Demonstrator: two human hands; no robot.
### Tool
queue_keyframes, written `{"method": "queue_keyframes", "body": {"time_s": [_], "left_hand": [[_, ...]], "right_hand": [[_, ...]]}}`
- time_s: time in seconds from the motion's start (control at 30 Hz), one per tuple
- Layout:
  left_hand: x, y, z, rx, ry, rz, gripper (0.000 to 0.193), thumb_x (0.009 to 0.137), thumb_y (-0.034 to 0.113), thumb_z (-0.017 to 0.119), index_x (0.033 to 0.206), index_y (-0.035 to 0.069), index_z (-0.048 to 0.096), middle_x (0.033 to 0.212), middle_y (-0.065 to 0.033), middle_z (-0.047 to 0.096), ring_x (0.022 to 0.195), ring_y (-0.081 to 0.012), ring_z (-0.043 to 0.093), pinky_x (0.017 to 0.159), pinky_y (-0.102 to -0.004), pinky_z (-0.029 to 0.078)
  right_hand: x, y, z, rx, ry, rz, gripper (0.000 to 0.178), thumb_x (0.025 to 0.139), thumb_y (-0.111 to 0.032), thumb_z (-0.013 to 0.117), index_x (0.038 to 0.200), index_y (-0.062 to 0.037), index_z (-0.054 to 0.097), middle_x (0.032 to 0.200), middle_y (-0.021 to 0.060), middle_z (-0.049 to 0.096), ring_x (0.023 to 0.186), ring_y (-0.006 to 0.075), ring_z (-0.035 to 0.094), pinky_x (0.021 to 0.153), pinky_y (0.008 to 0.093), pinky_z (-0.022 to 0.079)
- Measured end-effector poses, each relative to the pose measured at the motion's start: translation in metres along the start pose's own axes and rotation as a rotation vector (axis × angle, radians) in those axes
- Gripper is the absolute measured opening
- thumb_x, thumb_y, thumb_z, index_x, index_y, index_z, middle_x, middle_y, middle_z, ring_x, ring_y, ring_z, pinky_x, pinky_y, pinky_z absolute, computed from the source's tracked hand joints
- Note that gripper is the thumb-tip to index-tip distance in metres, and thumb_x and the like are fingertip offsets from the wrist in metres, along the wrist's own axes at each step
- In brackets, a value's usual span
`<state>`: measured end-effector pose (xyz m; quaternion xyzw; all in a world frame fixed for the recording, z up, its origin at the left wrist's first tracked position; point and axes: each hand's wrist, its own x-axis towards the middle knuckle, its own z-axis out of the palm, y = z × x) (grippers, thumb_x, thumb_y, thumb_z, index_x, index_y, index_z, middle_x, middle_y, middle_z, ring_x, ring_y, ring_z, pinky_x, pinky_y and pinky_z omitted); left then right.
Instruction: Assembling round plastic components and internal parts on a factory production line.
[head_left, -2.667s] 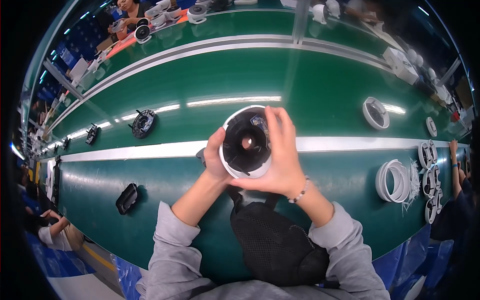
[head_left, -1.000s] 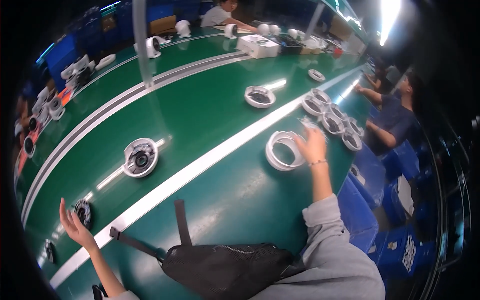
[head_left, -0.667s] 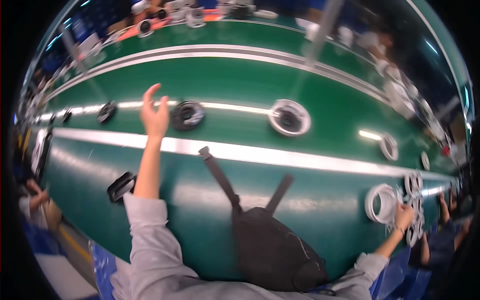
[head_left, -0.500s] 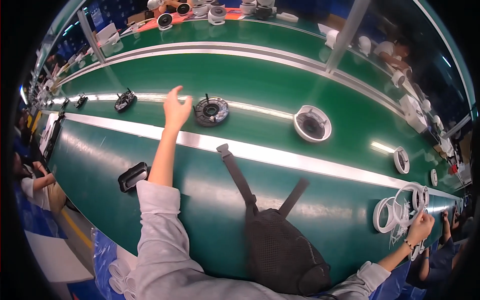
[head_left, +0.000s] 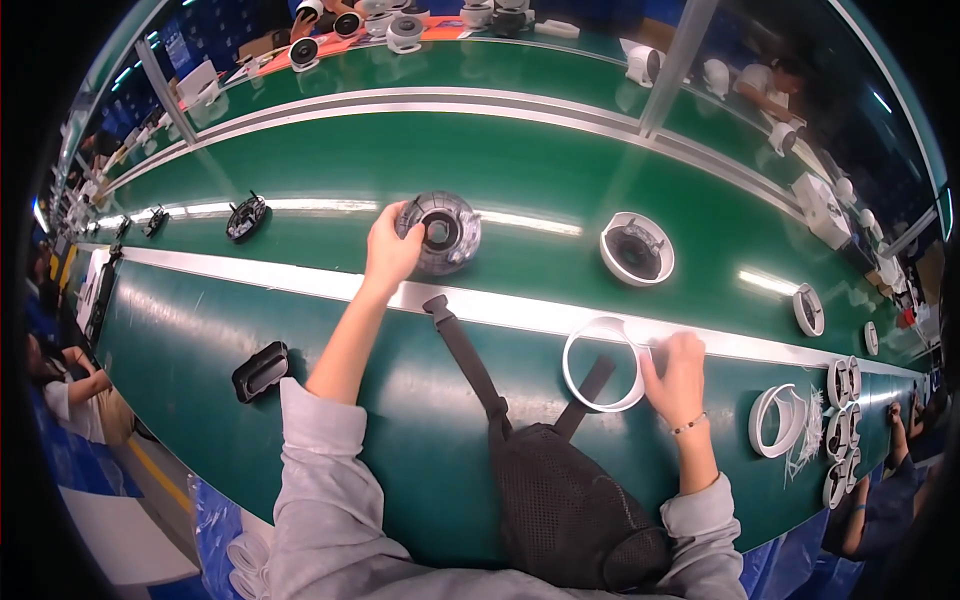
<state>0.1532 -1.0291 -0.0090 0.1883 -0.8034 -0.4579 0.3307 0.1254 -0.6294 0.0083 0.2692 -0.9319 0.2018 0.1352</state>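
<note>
My left hand (head_left: 393, 250) is closed on the edge of a round black fan-like part (head_left: 458, 250) with a hub opening in its middle, at the near side of the green belt. My right hand (head_left: 682, 378) pinches a thin white plastic ring (head_left: 603, 407) by its right side, over the near worktop. Further right along the belt, a white round housing (head_left: 612, 268) lies with a black part inside it. Another black round part (head_left: 246, 218) rests on the belt to the left.
A black mesh bag (head_left: 560, 490) with straps lies in front of me. White rings (head_left: 762, 432) and thin white strips (head_left: 803, 445) are at the right, beside several small white-and-black parts (head_left: 838, 435). A black oblong case (head_left: 262, 372) sits at the left. A metal rail (head_left: 520, 310) separates worktop from belt.
My left hand has moved right and taken hold of the black round part, now raised and tilted. My right hand has brought a white ring leftward from the stack at the right.
</note>
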Motion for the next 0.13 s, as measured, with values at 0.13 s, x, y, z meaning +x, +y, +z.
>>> {"method": "queue_keyframes", "body": {"time_s": [0.13], "left_hand": [[-0.033,0.043,0.023,-0.558,0.017,-0.093,0.030,0.081,0.003,0.049,0.109,-0.004,0.039,0.100,-0.0108,0.053,0.093,-0.0144,0.051,0.084,-0.0263,0.040]], "right_hand": [[0.008,-0.027,0.002,0.027,0.053,-0.059,0.084,0.067,-0.036,0.066,0.128,0.0027,0.022,0.120,0.0174,0.037,0.110,0.0319,0.036,0.095,0.0404,0.027]]}}
